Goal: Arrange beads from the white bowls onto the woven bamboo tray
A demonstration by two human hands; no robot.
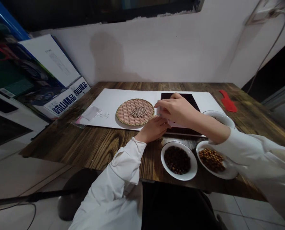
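My left hand (156, 129) and my right hand (177, 108) meet over the left side of a dark tray (191, 99), both with fingers closed. Something small and whitish shows between them, too unclear to name. Just left of my hands lies a round woven mat (124, 110) with a cluster of pale beads (139, 111) on it. Below them stands a white bowl (165, 166) of dark beads (177, 159). Beside it, under my right forearm, is a white bowl (225, 175) of brown beads (210, 159), partly hidden by the sleeve.
Behind my right forearm stands a third white bowl (225, 115). A red plastic tool (228, 103) lies at the right. A clear plastic bag (91, 113) and thin strands (104, 115) rest on the white board (108, 94). Boxes (60, 95) lean at the left by the wall.
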